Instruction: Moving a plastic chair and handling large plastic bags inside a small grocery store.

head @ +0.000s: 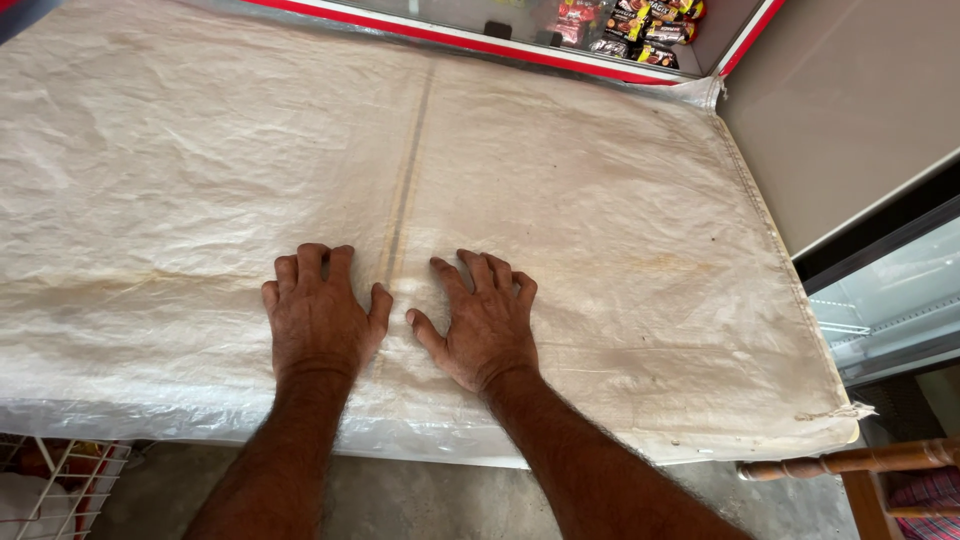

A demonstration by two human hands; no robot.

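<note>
Head view: left hand (318,318) and right hand (480,325) press curled, empty fingers on the white woven sheet (600,200).

Both hands lie flat on the woven sheet (560,170), left hand (320,315) just beside right hand (480,320), the seam (405,190) between them; snack packets (635,25) behind, wire basket (60,480) lower left.

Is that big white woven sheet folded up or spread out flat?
Spread out flat. The white woven sheet covers the whole surface, edges hanging over, and the left hand and right hand press on it.
</note>
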